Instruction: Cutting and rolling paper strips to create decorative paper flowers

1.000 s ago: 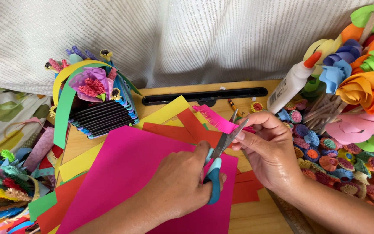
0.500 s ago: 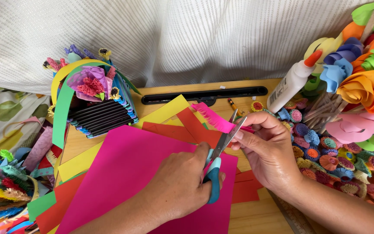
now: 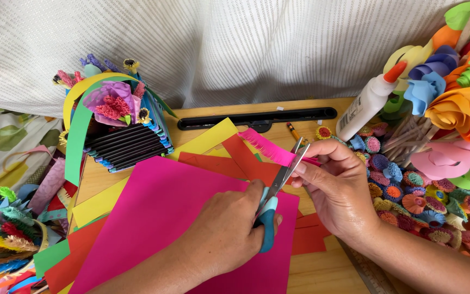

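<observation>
Step in hand: fringe-cutting a narrow pink paper strip (image 3: 270,148). The left hand (image 3: 227,231) is closed around the teal handles of the scissors (image 3: 276,193), fingers through the loops. The blades point up and to the right and stand slightly parted at the strip's lower edge. The right hand (image 3: 335,188) is closed in a pinch on the strip's right end, thumb and fingers holding it taut just above the table (image 3: 322,272). The strip runs from that pinch up and to the left; the free left portion already shows a row of fine parallel cuts, so by judgement the fringing is well along, with the section nearest the pinch uncut.

Next move, as judged: close the blades part way across the strip — not through it — then feed the strip on by a small amount. This calls for a steady pinch and even spacing; the blade tips work close to the right-hand fingertips.

Surroundings: a large magenta sheet (image 3: 180,228) lies under both hands, over red and yellow sheets. A white glue bottle (image 3: 368,100) with an orange cap stands at upper right, beside paper flowers (image 3: 452,109). A woven paper basket (image 3: 118,125) stands at upper left.
</observation>
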